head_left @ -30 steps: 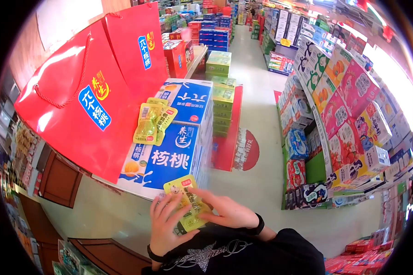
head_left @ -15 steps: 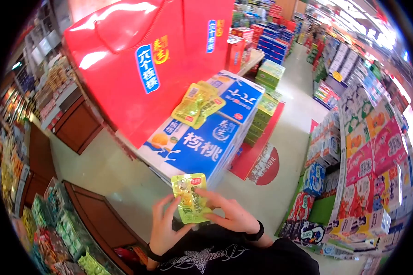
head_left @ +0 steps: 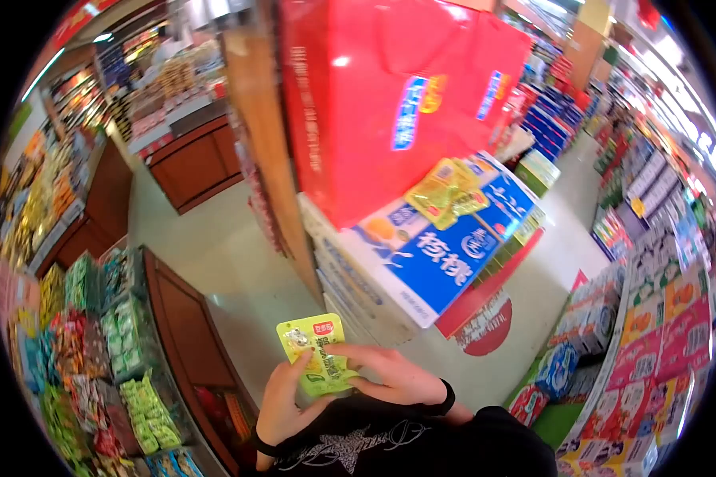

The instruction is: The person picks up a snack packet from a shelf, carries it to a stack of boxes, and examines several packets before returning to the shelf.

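Observation:
A small yellow-green snack packet (head_left: 310, 328), printed with a red label and dark lettering, is held upright in front of my chest. My left hand (head_left: 282, 404) grips its lower left side, with a finger across the front and the thumb low down. From the other side, my right hand (head_left: 396, 378) pinches the packet's right edge between fingers and thumb. Beyond my hands, similar yellow snack packets (head_left: 445, 195) lie in a small pile on a blue and white carton (head_left: 429, 266). Behind that pile stands a large red gift bag (head_left: 358, 127).
A wooden post (head_left: 272, 151) rises beside the stacked cartons. Bins of bagged snacks (head_left: 127, 342) run along the left, edged by a brown wooden panel (head_left: 187, 318). Shelves of boxed drinks (head_left: 652, 342) line the right side. A tiled aisle floor (head_left: 569, 211) lies between.
The view has turned left, so the red bag and cartons sit farther right, and more of the snack bins shows. Both hands still hold the packet in front of me.

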A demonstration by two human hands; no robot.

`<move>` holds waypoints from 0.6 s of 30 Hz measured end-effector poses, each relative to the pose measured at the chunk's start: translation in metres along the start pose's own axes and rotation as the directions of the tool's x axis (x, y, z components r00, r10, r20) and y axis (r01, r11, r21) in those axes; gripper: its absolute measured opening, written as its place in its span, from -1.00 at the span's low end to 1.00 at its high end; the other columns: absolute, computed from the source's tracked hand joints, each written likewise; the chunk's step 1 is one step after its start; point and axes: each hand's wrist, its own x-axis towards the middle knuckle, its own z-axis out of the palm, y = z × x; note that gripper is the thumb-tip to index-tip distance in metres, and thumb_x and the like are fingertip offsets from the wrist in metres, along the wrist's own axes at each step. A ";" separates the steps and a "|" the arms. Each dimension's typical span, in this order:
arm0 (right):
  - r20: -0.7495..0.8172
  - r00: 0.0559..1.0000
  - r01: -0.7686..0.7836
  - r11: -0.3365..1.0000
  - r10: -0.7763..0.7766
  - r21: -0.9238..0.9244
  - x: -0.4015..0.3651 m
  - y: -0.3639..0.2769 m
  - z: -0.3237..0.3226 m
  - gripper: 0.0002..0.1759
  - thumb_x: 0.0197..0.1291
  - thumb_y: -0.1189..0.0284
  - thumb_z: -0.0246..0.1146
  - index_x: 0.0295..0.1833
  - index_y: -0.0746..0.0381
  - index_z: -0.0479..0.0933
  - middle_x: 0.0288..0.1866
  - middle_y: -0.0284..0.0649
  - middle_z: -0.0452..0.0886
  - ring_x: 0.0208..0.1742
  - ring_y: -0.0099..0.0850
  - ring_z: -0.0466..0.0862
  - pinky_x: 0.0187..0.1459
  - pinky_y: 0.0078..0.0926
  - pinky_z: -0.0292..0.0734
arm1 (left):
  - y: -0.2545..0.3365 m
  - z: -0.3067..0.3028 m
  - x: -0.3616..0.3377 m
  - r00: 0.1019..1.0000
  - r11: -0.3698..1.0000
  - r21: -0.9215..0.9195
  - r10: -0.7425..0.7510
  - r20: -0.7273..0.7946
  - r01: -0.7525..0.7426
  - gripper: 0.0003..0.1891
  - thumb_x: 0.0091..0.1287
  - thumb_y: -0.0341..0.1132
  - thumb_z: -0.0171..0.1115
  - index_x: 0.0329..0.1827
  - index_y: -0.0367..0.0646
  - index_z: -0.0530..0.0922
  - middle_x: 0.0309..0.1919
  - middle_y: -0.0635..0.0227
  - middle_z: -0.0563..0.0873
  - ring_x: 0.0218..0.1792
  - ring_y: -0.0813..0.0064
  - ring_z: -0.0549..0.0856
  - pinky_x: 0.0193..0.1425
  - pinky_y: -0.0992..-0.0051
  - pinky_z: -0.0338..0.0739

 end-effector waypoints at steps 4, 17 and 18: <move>0.132 0.990 0.058 0.998 -0.052 -0.035 0.031 -0.004 0.025 -0.33 0.13 0.63 0.20 0.40 0.20 0.27 0.05 0.00 0.56 -0.03 -0.13 0.64 0.01 -0.30 0.52 | -0.005 -0.030 -0.016 0.997 0.999 0.013 -0.029 -0.071 0.030 -0.23 0.00 -0.37 0.48 0.34 -0.22 0.35 -0.09 0.06 0.63 -0.11 0.05 0.59 0.03 0.26 0.45; 0.465 0.824 0.348 0.937 -0.323 0.035 0.157 -0.036 0.157 -0.22 0.11 0.53 0.28 0.45 0.25 0.13 0.35 0.03 0.37 0.24 -0.03 0.47 0.22 -0.25 0.38 | -0.036 -0.142 -0.113 0.931 0.961 0.057 -0.247 -0.268 0.271 -0.23 0.08 -0.43 0.43 0.40 -0.23 0.28 0.07 0.05 0.59 0.02 0.08 0.58 0.10 0.31 0.47; 0.490 0.807 0.356 0.934 -0.330 0.043 0.167 -0.041 0.171 -0.18 0.09 0.49 0.32 0.46 0.27 0.12 0.34 0.04 0.36 0.29 0.00 0.42 0.26 -0.23 0.34 | -0.037 -0.153 -0.122 0.918 0.948 0.074 -0.276 -0.285 0.308 -0.20 0.06 -0.41 0.44 0.41 -0.22 0.27 0.10 0.06 0.58 0.01 0.06 0.58 0.10 0.29 0.47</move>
